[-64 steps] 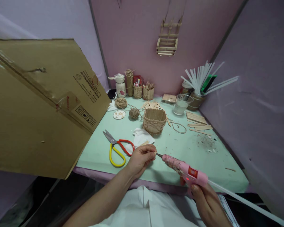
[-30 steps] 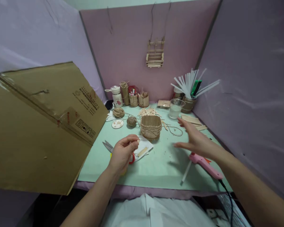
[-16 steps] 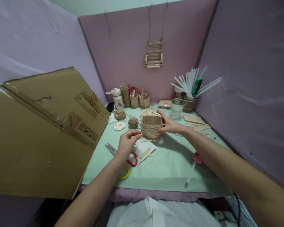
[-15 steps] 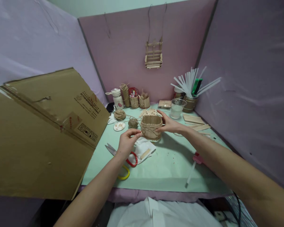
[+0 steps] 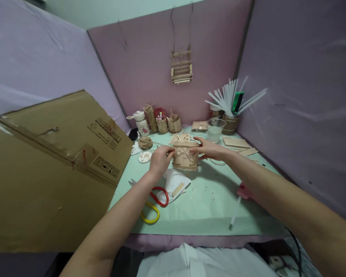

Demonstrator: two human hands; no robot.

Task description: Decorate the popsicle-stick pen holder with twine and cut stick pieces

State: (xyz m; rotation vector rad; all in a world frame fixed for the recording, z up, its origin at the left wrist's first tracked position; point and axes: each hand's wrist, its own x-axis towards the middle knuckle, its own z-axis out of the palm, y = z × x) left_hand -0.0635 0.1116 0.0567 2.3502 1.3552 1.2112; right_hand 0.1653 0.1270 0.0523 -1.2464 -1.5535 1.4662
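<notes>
Between my hands is a small wooden craft-stick box [image 5: 185, 157] with wavy trim and a twine bow on its front wall. Its front faces me, and its inside is hidden. My right hand [image 5: 210, 149] grips it from the right, thumb in front and the other fingers around the side and back. The fingertips of my left hand [image 5: 160, 158] are pinched together at its left edge. Below lie a white cloth [image 5: 175, 179] with a short wooden piece [image 5: 178, 190] on it, and scissors [image 5: 160, 197] with red and yellow handles, partly behind my left forearm.
A big cardboard sheet [image 5: 57, 173] leans at the left. Twine ball [image 5: 145, 142], round coaster [image 5: 145, 157], bottle [image 5: 142, 124], stick holders, plastic cup [image 5: 215, 130] and a pot of glue sticks [image 5: 231, 124] stand farther back. A pink glue gun [image 5: 243, 191] lies beneath my right forearm.
The box has tipped toward me, so its opening no longer shows and the bow does. My left hand has risen along its left edge. The view has shifted slightly.
</notes>
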